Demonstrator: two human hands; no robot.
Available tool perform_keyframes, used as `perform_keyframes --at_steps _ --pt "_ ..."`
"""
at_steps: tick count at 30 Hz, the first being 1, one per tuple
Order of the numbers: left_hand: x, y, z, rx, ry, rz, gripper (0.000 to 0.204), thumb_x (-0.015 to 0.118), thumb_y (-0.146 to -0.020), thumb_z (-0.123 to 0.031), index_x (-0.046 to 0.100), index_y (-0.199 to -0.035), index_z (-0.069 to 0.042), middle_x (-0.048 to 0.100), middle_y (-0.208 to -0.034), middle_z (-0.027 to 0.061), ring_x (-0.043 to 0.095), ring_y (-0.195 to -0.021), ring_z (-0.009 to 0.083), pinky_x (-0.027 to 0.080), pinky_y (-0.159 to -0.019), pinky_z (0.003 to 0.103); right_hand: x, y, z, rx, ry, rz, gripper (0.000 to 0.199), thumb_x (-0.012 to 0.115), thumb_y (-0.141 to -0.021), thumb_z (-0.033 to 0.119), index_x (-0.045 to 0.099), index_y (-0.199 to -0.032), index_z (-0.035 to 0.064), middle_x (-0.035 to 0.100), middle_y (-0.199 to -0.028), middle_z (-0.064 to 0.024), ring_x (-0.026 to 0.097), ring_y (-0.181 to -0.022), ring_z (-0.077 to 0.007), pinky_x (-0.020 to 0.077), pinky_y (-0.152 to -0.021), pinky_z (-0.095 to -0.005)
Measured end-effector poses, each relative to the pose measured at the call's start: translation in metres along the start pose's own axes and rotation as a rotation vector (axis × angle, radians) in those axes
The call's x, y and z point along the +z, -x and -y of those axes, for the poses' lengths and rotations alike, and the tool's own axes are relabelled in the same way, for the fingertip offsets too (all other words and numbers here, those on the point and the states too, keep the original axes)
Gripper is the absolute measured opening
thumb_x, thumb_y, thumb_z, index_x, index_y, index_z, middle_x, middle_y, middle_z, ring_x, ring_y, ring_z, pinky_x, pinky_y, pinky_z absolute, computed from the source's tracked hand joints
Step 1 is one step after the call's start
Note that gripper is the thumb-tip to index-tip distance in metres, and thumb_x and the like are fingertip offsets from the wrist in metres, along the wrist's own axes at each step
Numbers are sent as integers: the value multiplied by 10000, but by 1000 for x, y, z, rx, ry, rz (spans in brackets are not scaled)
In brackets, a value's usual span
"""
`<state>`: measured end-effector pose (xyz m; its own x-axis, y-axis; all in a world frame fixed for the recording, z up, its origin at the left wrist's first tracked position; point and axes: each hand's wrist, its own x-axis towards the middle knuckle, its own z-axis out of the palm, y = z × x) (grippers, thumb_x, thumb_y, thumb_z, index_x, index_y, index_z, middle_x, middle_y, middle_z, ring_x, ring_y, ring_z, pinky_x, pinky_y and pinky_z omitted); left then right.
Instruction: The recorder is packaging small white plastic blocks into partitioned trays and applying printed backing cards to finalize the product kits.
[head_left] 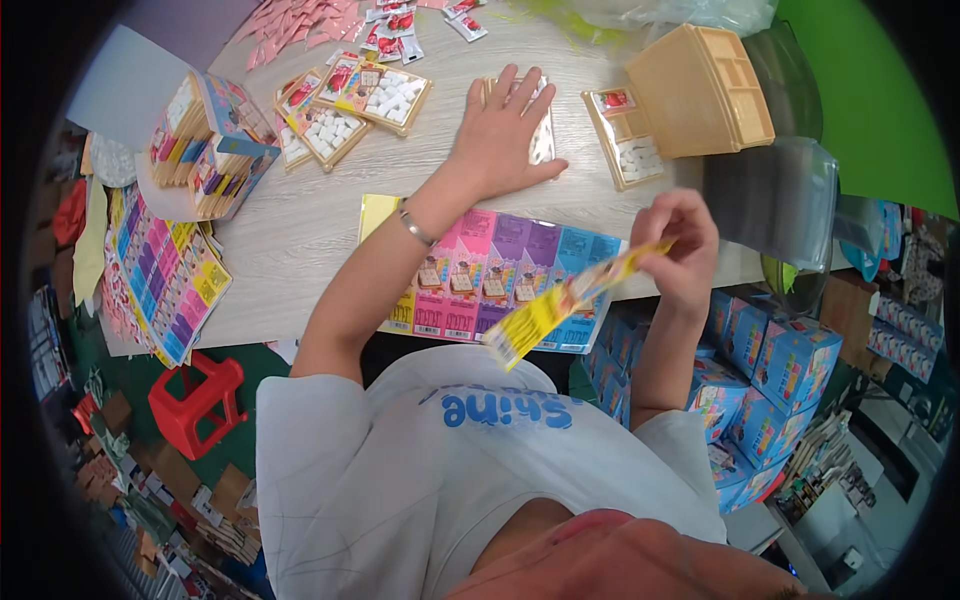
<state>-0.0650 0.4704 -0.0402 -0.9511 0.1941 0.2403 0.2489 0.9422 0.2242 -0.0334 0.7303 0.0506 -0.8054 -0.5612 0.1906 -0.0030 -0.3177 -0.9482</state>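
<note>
Wooden table (pixel 300 230): few filled trays (pixel 352 103) done, more left. Your left hand (pixel 505 130) spread flat on clear pack (pixel 540 140); right hand (pixel 680 245) pinching yellow card strip (pixel 560 305).

Two hands are seen: the left hand (pixel 505 130) is laid flat on one clear tray (pixel 530 115), and one yellow card (pixel 560 305) is pinched by the right hand (pixel 680 250). One row of coloured cards (pixel 490 275) is spread on the one table (pixel 300 220). Three filled trays of white blocks (pixel 350 105) are counted at the left of the table, and one more filled tray (pixel 630 140) at the right. One tan plastic box (pixel 700 90) is seen. One pile of pink packets (pixel 300 25) is seen at the far edge. One red stool (pixel 200 395) is seen on the floor. Many blue boxes (pixel 770 370) are stacked, too many to be counted.
</note>
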Motion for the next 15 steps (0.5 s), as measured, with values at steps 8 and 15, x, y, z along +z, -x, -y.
perform_keyframes --at_steps 8,15 --pt "-61 47 22 -163 848 -66 917 861 -735 -484 503 -1443 -24 537 -1420 193 519 -1302 295 404 -1088 479 16 -74 -54 184 -93 -425 419 708 -922 14 567 -1316 25 680 -1093 -64 665 -922 -103 539 -684 -228" --pt "-61 39 23 -826 1086 -43 259 814 -859 -254 769 -912 -5 735 -731 35 679 -657 98 521 -615 278 33 -86 -93 324 270 -467 427 787 -874 53 574 -1242 15 691 -1020 -61 663 -855 -87 543 -632 -223"
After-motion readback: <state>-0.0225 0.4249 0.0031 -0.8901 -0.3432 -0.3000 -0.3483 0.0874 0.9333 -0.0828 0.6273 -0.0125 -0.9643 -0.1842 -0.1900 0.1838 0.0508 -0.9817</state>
